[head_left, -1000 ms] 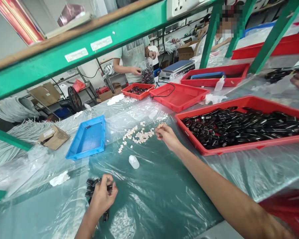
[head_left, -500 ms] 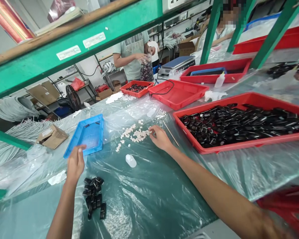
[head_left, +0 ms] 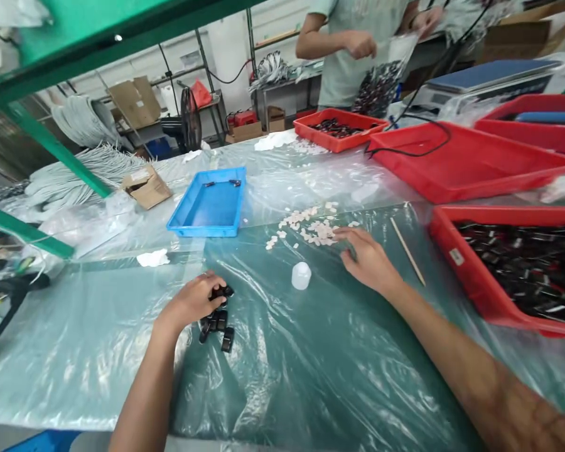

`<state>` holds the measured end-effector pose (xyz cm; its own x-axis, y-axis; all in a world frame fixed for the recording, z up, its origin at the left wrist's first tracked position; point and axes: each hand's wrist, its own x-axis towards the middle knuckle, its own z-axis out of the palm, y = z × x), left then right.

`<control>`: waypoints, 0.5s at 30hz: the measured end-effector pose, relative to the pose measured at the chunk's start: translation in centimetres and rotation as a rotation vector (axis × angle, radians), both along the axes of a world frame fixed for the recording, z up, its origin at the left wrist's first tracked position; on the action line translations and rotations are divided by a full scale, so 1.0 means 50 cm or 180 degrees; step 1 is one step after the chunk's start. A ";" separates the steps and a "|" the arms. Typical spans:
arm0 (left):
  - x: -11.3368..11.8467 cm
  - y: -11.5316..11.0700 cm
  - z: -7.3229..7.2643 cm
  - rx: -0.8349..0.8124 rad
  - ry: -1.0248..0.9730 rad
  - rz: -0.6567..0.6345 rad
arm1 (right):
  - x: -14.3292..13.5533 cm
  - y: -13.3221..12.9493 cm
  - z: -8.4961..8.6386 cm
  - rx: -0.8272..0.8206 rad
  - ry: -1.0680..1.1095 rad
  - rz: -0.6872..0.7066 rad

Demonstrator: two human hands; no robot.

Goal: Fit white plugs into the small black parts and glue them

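Black parts (head_left: pixel 218 320): small glossy cluster, left hand (head_left: pixel 194 301) pinching one; right hand (head_left: pixel 368 262) spread flat.

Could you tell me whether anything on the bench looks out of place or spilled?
Nothing looks damaged. The white bits lie loose on the plastic sheet by the right hand, not in a tray, and a thin stick lies loose beside the red tray.

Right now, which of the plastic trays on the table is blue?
The shallow blue plastic tray, beyond the left hand. It holds only two small dark parts; the other trays are red.
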<state>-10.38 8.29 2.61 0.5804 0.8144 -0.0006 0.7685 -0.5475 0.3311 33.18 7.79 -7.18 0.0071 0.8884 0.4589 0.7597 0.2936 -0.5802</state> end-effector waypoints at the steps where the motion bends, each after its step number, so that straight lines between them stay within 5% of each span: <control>1: 0.005 -0.007 -0.008 0.0031 0.0055 0.0003 | -0.006 -0.008 0.007 0.0003 -0.0061 0.0080; 6: 0.035 -0.025 -0.038 0.0139 0.0261 0.0027 | -0.046 -0.045 0.038 -0.0264 -0.0266 0.0695; 15: 0.048 -0.008 -0.028 0.0173 0.0280 -0.0199 | -0.073 -0.067 0.060 -0.0713 -0.0450 0.1187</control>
